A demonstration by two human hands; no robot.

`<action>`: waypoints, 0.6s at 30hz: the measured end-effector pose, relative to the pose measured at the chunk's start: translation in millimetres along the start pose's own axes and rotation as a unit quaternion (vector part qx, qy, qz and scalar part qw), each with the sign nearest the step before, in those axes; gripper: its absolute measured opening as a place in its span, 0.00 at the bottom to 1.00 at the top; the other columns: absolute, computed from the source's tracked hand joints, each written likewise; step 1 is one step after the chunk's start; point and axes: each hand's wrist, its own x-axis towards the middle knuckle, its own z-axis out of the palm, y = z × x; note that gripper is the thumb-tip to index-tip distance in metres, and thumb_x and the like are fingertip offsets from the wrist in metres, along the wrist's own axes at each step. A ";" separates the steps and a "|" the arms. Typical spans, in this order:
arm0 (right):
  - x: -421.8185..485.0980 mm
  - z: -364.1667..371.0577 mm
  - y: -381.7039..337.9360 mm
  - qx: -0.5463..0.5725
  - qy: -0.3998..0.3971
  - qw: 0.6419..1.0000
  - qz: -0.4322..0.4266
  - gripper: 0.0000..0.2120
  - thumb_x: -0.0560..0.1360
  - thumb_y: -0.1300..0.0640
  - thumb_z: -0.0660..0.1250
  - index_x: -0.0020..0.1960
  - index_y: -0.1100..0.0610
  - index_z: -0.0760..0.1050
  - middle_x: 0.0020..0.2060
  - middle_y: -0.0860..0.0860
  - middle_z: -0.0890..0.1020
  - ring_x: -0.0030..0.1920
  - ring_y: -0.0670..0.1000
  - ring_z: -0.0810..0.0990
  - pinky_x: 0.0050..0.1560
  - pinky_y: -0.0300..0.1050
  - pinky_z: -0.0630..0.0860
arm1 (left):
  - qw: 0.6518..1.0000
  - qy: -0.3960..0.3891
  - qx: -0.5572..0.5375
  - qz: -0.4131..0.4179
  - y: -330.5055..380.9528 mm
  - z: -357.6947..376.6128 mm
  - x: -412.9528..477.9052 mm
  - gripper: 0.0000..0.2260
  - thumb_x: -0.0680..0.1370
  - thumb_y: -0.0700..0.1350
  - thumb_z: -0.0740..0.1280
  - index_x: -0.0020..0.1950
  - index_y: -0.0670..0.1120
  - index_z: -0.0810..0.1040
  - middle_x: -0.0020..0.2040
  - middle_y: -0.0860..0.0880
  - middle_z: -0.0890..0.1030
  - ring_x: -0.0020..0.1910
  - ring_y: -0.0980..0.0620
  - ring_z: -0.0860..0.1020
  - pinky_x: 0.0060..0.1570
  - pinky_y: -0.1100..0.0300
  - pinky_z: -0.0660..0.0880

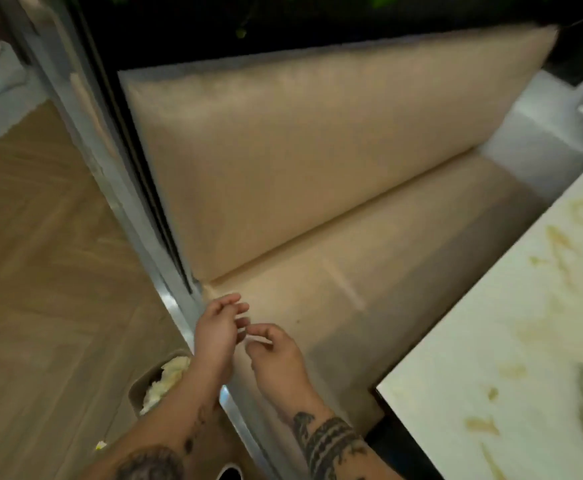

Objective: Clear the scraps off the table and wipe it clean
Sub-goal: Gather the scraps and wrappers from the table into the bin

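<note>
In the head view, the left hand (215, 336) and right hand (276, 358) meet with loosely spread fingers, holding nothing, above the bin (160, 382) of scraps (169, 375), likely brushing crumbs off, while the smeared table (491, 341) waits at right.

Two hands are in view: left hand (215, 336) and right hand (276, 355). One smeared white table (463, 358), one bin (137, 393) of scraps (165, 379), one cushioned bench (317, 188).
</note>
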 end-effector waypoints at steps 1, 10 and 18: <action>-11.0 -21.6 -13.8 0.020 0.018 0.999 -0.019 0.11 0.79 0.61 0.63 0.46 0.46 0.77 0.43 0.46 0.81 0.38 0.41 0.77 0.41 0.35 0.72 | 0.999 -0.022 0.006 0.023 16.9 20.9 -14.2 0.10 0.83 0.39 0.59 0.57 0.46 0.79 0.51 0.45 0.83 0.43 0.47 0.78 0.44 0.54 0.75; -105.4 -261.0 -34.4 0.156 0.298 0.939 -0.073 0.06 0.78 0.58 0.66 0.49 0.48 0.79 0.50 0.47 0.82 0.50 0.51 0.81 0.58 0.53 0.80 | 0.946 -0.265 0.152 0.108 57.3 229.2 -158.9 0.08 0.82 0.39 0.61 0.51 0.49 0.78 0.45 0.48 0.81 0.37 0.52 0.77 0.36 0.59 0.72; -194.1 -384.3 56.2 0.147 0.465 0.872 0.022 0.08 0.77 0.58 0.64 0.55 0.51 0.78 0.49 0.48 0.82 0.46 0.48 0.80 0.46 0.45 0.78 | 0.813 -0.442 0.362 0.115 -9.4 330.1 -252.3 0.07 0.82 0.43 0.63 0.56 0.49 0.80 0.52 0.50 0.84 0.44 0.50 0.81 0.47 0.53 0.79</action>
